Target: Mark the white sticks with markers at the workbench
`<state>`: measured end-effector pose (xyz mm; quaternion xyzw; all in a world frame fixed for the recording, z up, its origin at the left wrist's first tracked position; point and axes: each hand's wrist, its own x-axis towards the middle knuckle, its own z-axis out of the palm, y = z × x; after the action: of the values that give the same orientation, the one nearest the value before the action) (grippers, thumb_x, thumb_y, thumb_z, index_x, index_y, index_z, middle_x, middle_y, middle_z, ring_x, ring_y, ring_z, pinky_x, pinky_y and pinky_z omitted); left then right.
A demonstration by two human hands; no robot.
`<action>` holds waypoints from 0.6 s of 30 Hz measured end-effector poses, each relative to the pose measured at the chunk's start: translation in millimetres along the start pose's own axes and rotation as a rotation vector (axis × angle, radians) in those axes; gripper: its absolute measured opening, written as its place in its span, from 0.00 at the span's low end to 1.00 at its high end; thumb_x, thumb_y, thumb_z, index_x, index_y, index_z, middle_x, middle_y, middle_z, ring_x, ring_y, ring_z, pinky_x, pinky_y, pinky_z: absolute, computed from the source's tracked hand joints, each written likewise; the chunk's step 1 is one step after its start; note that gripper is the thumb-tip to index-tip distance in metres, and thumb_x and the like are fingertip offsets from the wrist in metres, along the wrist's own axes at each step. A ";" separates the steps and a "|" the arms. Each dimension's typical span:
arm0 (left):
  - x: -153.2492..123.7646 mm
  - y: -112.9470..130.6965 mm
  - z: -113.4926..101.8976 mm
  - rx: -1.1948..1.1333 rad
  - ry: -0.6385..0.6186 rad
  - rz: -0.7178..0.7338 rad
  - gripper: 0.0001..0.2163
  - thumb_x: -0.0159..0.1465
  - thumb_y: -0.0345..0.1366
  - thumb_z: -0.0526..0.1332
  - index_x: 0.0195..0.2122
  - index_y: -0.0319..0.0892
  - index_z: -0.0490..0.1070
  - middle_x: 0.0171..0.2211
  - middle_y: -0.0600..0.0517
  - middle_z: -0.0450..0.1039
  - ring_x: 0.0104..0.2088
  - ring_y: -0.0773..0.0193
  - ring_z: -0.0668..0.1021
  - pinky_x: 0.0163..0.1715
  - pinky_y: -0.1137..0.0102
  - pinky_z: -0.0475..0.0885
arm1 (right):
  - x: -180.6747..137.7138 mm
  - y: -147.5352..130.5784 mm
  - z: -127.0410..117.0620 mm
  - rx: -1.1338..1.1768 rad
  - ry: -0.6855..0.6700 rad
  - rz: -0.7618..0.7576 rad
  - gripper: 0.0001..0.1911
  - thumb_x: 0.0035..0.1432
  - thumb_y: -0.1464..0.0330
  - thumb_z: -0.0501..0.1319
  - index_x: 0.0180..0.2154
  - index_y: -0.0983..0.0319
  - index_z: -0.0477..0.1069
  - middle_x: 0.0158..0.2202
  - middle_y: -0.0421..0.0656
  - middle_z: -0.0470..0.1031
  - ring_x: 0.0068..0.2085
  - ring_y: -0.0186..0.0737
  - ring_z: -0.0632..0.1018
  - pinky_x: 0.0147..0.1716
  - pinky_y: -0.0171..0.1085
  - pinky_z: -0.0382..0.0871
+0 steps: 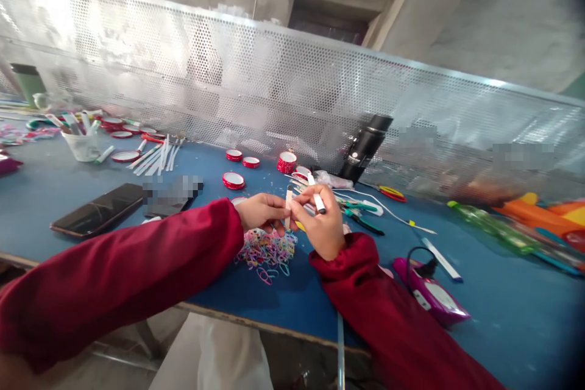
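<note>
My left hand (261, 212) and my right hand (322, 225) meet over the blue table (55, 183), both in dark red sleeves. Between them stands a thin white stick (288, 204), upright, pinched by the fingers of both hands. My right hand also grips a white marker with a black tip (317, 196) that points up and to the left. Just below my hands lies a heap of small coloured rubber bands (267, 251).
Red-rimmed round lids (233, 180) and a red roll (286, 162) lie behind my hands. A black phone (98, 209) rests at left, a cup of pens (82, 141) further back, pliers (363, 220) and a purple device (432, 291) at right. A perforated metal screen (274, 79) backs the table.
</note>
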<state>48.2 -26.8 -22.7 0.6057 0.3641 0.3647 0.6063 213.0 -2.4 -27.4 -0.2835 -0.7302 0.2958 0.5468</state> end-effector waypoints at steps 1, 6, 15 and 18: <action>-0.2 -0.1 0.1 -0.010 -0.016 -0.004 0.16 0.56 0.47 0.64 0.35 0.37 0.72 0.39 0.45 0.77 0.25 0.73 0.76 0.20 0.79 0.63 | -0.1 -0.2 -0.1 -0.009 0.003 -0.003 0.13 0.51 0.65 0.64 0.36 0.57 0.60 0.26 0.35 0.73 0.21 0.33 0.72 0.23 0.36 0.69; -1.7 0.0 1.8 -0.002 -0.142 -0.065 0.19 0.54 0.48 0.66 0.39 0.38 0.72 0.37 0.45 0.77 0.26 0.70 0.77 0.21 0.77 0.64 | 0.2 -4.6 -0.8 -0.075 0.077 -0.054 0.12 0.50 0.69 0.65 0.34 0.58 0.63 0.27 0.36 0.74 0.28 0.36 0.76 0.32 0.38 0.70; 2.3 -2.4 1.3 0.131 -0.069 -0.042 0.22 0.55 0.53 0.62 0.40 0.38 0.72 0.38 0.47 0.76 0.25 0.71 0.76 0.20 0.77 0.62 | 2.8 -1.2 -0.7 -0.104 0.061 -0.059 0.11 0.49 0.70 0.65 0.33 0.57 0.64 0.27 0.36 0.74 0.29 0.37 0.77 0.31 0.37 0.70; 3.5 -2.5 0.5 0.186 -0.004 -0.008 0.18 0.58 0.50 0.60 0.37 0.38 0.72 0.37 0.48 0.76 0.25 0.72 0.76 0.22 0.78 0.63 | 2.4 0.1 -0.9 -0.082 0.045 -0.048 0.11 0.49 0.69 0.65 0.33 0.57 0.63 0.26 0.36 0.74 0.27 0.37 0.76 0.29 0.37 0.70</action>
<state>50.2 -24.0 -25.2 0.6587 0.3973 0.3257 0.5497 213.4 -0.4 -25.8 -0.2946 -0.7359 0.2459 0.5579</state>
